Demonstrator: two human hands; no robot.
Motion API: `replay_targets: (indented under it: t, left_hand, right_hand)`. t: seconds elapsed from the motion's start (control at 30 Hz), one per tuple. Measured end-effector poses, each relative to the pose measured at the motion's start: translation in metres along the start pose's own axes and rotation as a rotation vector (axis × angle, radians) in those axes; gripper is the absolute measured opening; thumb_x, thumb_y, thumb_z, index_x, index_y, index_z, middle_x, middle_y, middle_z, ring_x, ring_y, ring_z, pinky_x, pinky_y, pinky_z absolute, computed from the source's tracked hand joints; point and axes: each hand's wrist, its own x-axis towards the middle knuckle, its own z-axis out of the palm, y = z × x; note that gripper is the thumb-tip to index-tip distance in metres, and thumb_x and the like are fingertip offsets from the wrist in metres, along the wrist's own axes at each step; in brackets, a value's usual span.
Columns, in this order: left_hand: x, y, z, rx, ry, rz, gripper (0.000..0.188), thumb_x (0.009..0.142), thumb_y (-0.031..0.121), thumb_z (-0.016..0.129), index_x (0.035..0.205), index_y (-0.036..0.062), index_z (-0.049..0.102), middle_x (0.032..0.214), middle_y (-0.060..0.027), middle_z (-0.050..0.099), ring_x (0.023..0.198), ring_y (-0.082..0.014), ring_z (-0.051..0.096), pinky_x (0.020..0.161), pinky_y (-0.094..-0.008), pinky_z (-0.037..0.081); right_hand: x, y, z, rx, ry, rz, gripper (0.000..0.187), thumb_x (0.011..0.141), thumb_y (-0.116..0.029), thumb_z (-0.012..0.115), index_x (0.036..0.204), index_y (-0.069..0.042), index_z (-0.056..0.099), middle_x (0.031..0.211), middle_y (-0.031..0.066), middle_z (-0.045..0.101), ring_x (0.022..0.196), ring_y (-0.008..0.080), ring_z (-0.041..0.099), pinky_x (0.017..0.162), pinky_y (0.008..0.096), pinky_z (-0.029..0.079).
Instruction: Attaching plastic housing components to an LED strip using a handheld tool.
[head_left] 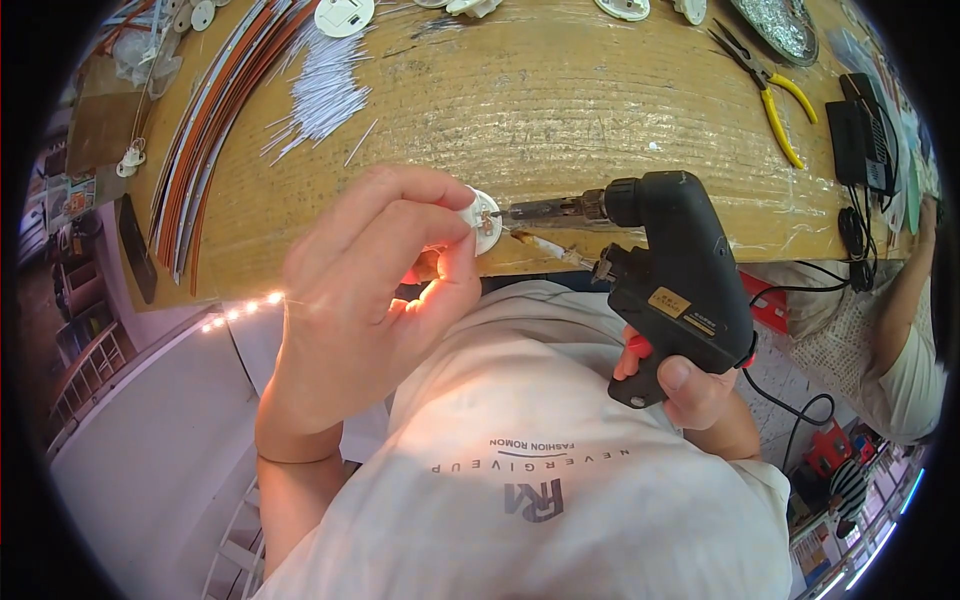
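Observation:
Near the table's front edge, my left hand (pixel 375 265) pinches a small white round disc (pixel 490 238) between thumb and fingers. Coppery metal parts show on the disc's face, and my fingers hide its left side. A black soldering gun (pixel 690 255) with a red trigger is gripped by its handle in my right hand (pixel 692 392). Its thin tip points left and reaches the metal on the disc; whether it touches I cannot tell. Below the tip, a narrow pale feed tube (pixel 548 246) also slants toward the disc.
Short white wires (pixel 325 95) lie piled at the far left, beside long brown and grey strands (pixel 222 110). Yellow-handled pliers (pixel 772 112), a dish of small shiny bits (pixel 785 28) and black power adapters (pixel 860 140) occupy the right. Another person's arm (pixel 900 300) is at the right edge.

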Motion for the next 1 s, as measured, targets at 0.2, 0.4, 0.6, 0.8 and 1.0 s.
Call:
replay_targets:
  t: [0.2,0.4,0.6,0.8,1.0]
  left_hand:
    - [0.0002,0.0,0.0012,-0.001,0.009,0.0,0.015,0.074,-0.012,0.071,0.085,-0.0029,0.068,0.098,-0.013,0.07,0.079,-0.0166,0.068,0.067,-0.0257,0.055]
    - [-0.0003,0.0006,0.0019,-0.011,0.013,-0.032,0.014,0.074,-0.011,0.071,0.085,-0.0029,0.067,0.097,-0.0126,0.07,0.078,-0.0158,0.067,0.067,-0.0254,0.055]
    - [-0.0003,-0.0005,0.0024,-0.005,0.021,0.003,0.015,0.073,-0.012,0.07,0.085,-0.0025,0.067,0.097,-0.0123,0.07,0.078,-0.016,0.067,0.067,-0.0254,0.054]
    - [-0.0002,-0.0051,0.0029,-0.009,0.022,0.068,0.014,0.075,-0.011,0.072,0.085,-0.0026,0.064,0.097,-0.0118,0.069,0.073,-0.0166,0.066,0.058,-0.0257,0.055]
    - [0.0006,-0.0053,0.0022,0.009,0.019,0.085,0.014,0.075,-0.01,0.072,0.085,-0.0025,0.065,0.097,-0.0117,0.069,0.073,-0.0166,0.066,0.058,-0.0257,0.055]
  right_hand:
    - [0.0024,0.0021,0.0055,0.081,0.018,-0.043,0.027,0.084,-0.012,0.069,0.103,0.008,0.066,0.082,0.0118,0.07,0.065,0.0148,0.069,0.058,0.0254,0.055]
    - [0.004,0.0022,0.0046,0.107,0.01,-0.044,0.026,0.084,-0.009,0.069,0.103,0.008,0.065,0.082,0.0123,0.069,0.065,0.0148,0.068,0.058,0.0256,0.055]
    - [-0.0007,0.0067,0.0066,0.158,0.038,-0.053,0.027,0.083,-0.006,0.068,0.106,0.007,0.062,0.087,0.0152,0.069,0.068,0.0163,0.069,0.059,0.0266,0.055]
    - [-0.0001,0.006,0.0045,0.157,0.019,-0.043,0.026,0.083,-0.005,0.068,0.105,0.006,0.062,0.087,0.0153,0.069,0.069,0.0166,0.069,0.06,0.0265,0.055]
    - [0.0016,0.0024,0.0004,0.062,-0.012,-0.017,0.024,0.082,-0.011,0.069,0.099,0.007,0.067,0.08,0.0118,0.07,0.064,0.0149,0.068,0.059,0.0254,0.055]
